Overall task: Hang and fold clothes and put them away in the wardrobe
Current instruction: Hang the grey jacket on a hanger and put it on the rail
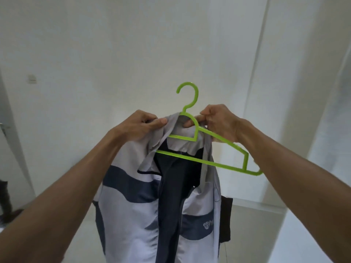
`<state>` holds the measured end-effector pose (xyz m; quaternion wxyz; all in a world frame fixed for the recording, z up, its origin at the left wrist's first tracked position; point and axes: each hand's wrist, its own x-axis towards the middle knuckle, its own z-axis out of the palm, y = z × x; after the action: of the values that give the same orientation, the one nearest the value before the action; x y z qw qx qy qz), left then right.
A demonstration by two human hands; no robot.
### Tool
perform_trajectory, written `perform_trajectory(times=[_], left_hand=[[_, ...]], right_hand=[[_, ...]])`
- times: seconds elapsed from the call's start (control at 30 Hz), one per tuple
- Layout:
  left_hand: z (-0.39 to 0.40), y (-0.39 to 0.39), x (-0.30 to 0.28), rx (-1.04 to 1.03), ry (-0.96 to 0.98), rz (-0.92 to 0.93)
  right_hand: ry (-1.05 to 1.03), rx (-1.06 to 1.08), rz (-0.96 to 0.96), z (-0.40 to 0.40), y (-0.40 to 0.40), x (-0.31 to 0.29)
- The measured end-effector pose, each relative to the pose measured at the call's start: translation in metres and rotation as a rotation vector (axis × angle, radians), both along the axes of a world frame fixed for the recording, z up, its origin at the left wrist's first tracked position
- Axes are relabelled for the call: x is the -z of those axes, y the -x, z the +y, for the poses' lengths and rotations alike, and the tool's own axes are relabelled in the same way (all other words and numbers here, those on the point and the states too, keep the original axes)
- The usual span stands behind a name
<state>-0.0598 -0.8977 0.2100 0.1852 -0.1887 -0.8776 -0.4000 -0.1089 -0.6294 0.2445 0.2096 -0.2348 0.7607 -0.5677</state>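
A light grey jacket (133, 215) with dark blue bands and a dark lining hangs in front of me, open down the front. A bright green plastic hanger (209, 162) is partly inside it: its left arm is under the fabric, its right arm sticks out bare past the jacket's right shoulder. My left hand (140, 126) pinches the jacket's collar at the upper left. My right hand (218, 122) grips the hanger's neck together with the collar fabric just below the hook (188, 95).
White walls fill the view ahead. A white wardrobe panel or door (322, 149) stands at the right. A doorway with something dark on the floor (5, 202) shows at the far left. A dark cloth (226, 219) hangs behind the jacket.
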Motion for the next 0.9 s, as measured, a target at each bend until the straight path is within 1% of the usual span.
perform_trajectory(times=[0.03,0.17,0.23,0.3,0.37,0.43,0.47,0.5,0.53,0.57,0.6,0.63,0.67,0.7,0.73,0.77,0.83,0.9], left_hand=[[0.001,-0.001,-0.005,0.015,0.027,0.003],[0.008,-0.002,-0.013,0.044,0.071,0.035],[0.009,-0.001,-0.012,0.044,0.065,0.044],[0.011,-0.001,-0.011,0.042,0.062,0.046],[0.013,-0.002,-0.013,0.053,0.067,0.058],[0.010,-0.004,-0.017,0.042,0.062,0.072],[0.006,-0.005,-0.020,0.027,0.057,0.080],[0.001,-0.006,-0.022,0.002,0.043,0.083],[-0.005,-0.008,-0.023,-0.033,0.025,0.089],[-0.012,-0.010,-0.024,-0.072,0.004,0.094],[-0.019,-0.012,-0.024,-0.109,-0.020,0.097],[-0.025,-0.012,-0.023,-0.131,-0.043,0.099],[-0.030,-0.013,-0.021,-0.142,-0.059,0.096],[-0.031,-0.014,-0.020,-0.140,-0.072,0.088],[-0.030,-0.014,-0.019,-0.127,-0.090,0.075],[-0.026,-0.012,-0.018,-0.108,-0.109,0.062],[-0.012,-0.008,-0.019,-0.087,-0.124,0.038],[0.000,-0.005,-0.022,-0.093,-0.111,0.033]], right_hand=[[-0.015,0.001,0.053,0.000,0.001,0.005],[-0.157,0.024,0.446,0.000,0.005,0.018],[-0.309,0.065,0.601,0.004,0.009,0.022],[-0.532,0.136,0.722,0.005,0.010,0.025],[-0.780,0.160,0.788,0.005,0.011,0.032],[-0.991,0.183,0.760,0.011,0.008,0.039],[-1.051,0.218,0.717,0.017,0.010,0.045],[-1.063,0.268,0.666,0.026,0.013,0.052],[-1.028,0.320,0.596,0.036,0.017,0.057],[-0.910,0.381,0.509,0.048,0.023,0.062],[-0.715,0.431,0.397,0.059,0.026,0.067],[-0.476,0.464,0.286,0.070,0.027,0.069],[-0.264,0.463,0.197,0.077,0.027,0.071],[-0.129,0.415,0.136,0.079,0.022,0.071],[-0.053,0.331,0.086,0.076,0.015,0.072],[-0.024,0.231,0.058,0.068,0.009,0.075],[-0.070,0.074,0.064,0.045,-0.004,0.083],[-0.118,0.011,0.050,0.020,-0.015,0.093]])
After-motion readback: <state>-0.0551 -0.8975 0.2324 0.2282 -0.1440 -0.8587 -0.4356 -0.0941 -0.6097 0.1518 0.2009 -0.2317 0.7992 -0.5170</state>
